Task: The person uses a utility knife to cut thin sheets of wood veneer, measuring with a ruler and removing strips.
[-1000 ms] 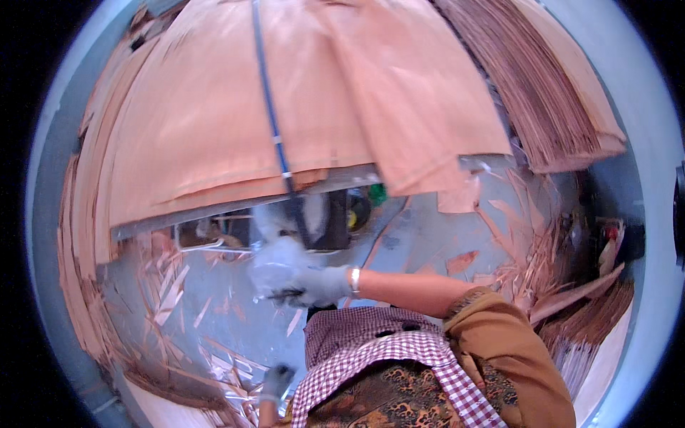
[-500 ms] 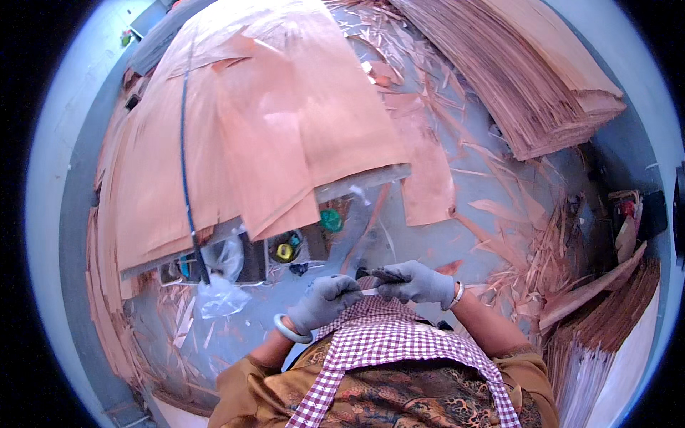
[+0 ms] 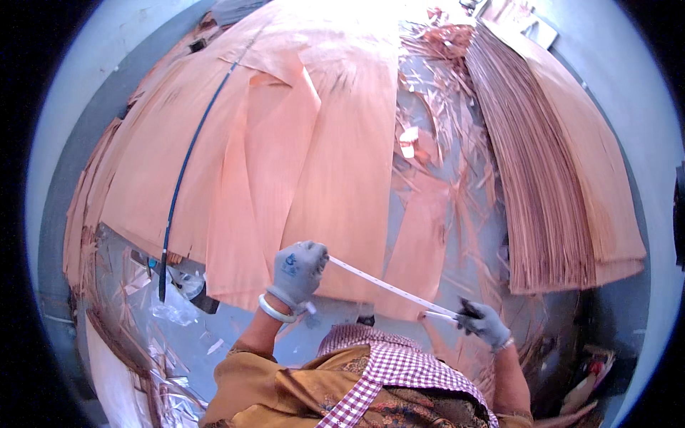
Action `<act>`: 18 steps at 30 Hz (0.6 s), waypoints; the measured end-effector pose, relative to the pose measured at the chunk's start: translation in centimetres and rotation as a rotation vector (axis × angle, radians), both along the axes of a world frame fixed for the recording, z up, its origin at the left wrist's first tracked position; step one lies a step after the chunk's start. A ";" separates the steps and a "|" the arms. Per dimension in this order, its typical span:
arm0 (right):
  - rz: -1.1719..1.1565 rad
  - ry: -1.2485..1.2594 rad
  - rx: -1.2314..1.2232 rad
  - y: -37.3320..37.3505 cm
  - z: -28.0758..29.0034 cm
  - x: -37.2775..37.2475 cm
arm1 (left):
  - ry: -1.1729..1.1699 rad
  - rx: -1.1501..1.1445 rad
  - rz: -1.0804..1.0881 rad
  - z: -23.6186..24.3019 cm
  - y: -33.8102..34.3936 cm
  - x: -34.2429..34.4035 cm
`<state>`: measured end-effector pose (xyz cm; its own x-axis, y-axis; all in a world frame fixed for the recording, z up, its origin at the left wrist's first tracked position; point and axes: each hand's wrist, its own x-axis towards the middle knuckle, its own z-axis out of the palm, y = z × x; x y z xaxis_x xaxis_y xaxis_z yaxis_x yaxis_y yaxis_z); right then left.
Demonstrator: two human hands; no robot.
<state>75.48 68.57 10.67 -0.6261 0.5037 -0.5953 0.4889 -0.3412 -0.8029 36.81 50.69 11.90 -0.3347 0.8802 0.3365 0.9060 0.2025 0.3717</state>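
My left hand [image 3: 296,274], gloved in grey with a pale bracelet at the wrist, is closed on one end of a narrow white marked tape [image 3: 385,287] at the lower middle. The tape runs diagonally to my gloved right hand [image 3: 481,324], closed round it and a small dark object [image 3: 469,307]. Just beyond both hands lie broad pinkish veneer sheets [image 3: 335,200], some creased and overlapping. A long blue-and-black rod [image 3: 194,143] lies lengthwise across the sheets on the left. My checked apron shows below.
A thick stack of veneer [image 3: 535,178] with ragged layered edges lies on the right. Scraps [image 3: 435,114] cover the grey floor between it and the sheets. A clear plastic bag [image 3: 175,307] is at lower left. More veneer [image 3: 85,214] lines the far left, and pale walls curve around.
My hands, close together half a second ago, have moved apart, left up and right outward, stretching the white tape between them. The view has shifted toward the sheets.
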 end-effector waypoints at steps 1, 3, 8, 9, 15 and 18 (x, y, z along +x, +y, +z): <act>0.004 -0.019 0.008 2.8 0.7 0.7 | 0.033 0.015 0.056 0.5 1.0 -1.1; 0.017 -0.085 0.047 8.3 0.5 3.1 | 0.062 0.047 0.179 1.3 3.3 -2.4; 0.009 -0.087 0.018 23.3 -0.8 5.6 | 0.210 0.004 0.484 1.1 9.2 -5.5; 0.067 -0.108 0.069 26.1 -0.9 4.9 | 0.252 -0.006 0.569 1.3 9.6 -6.0; 0.205 -0.104 -0.020 42.3 -2.6 -2.0 | -0.134 0.221 0.491 1.2 14.1 -1.8; 0.421 -0.126 0.092 45.6 -0.9 -10.3 | -0.626 0.443 0.587 1.7 18.0 2.9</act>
